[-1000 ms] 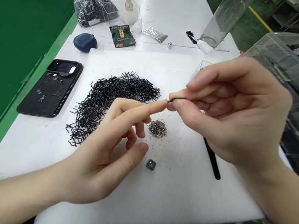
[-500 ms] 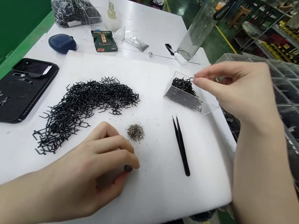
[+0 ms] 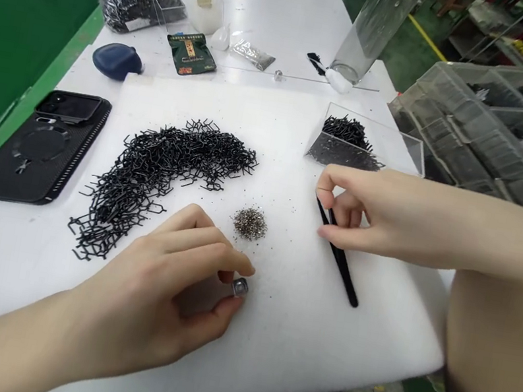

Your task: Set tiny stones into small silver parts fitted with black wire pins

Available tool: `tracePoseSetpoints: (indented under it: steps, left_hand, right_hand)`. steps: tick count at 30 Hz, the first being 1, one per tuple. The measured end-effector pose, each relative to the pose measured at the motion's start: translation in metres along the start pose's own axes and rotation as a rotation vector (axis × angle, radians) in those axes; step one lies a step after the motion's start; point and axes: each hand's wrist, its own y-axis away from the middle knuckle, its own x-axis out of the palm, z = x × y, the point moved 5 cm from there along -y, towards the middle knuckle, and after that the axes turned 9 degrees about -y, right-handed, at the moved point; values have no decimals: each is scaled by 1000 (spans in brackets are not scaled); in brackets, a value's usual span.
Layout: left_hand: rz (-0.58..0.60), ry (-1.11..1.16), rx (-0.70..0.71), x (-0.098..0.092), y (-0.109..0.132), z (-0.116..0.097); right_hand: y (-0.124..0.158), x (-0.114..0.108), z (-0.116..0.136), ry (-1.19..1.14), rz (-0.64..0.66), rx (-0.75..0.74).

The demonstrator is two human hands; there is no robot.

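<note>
My left hand [image 3: 177, 282] rests on the white foam board [image 3: 279, 333], with a small grey square piece [image 3: 239, 287] between its thumb and fingers. Over the black tweezers [image 3: 345, 277] is my right hand [image 3: 359, 209], thumb and index finger apart on either side of them; whether they touch is unclear. Just beyond my left fingertips lies a small heap of tiny shiny grains [image 3: 250, 223]. A curved pile of black bent wire pieces [image 3: 161, 166] spreads to the left. More such pieces fill a tilted clear box [image 3: 401, 156] behind my right hand.
A phone [image 3: 38, 149] and a dark blue rounded object [image 3: 116, 60] lie at the left. Behind the board are a plastic bag of black pieces [image 3: 133, 4], a green packet [image 3: 191, 54] and a clear bottle [image 3: 371, 37]. Clear compartment trays [image 3: 494, 121] stand right.
My right hand has left the clear box, where it pinched a black wire piece, and come down to the tweezers. The grey piece in my left hand has turned and shows more. The view has shifted.
</note>
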Motion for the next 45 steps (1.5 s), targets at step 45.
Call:
tracePoseSetpoints:
  steps: [45]
  left_hand:
    - [122,-47,-35,-7,-17,-11]
  right_hand:
    - [-27,23,26,-396,-36,-234]
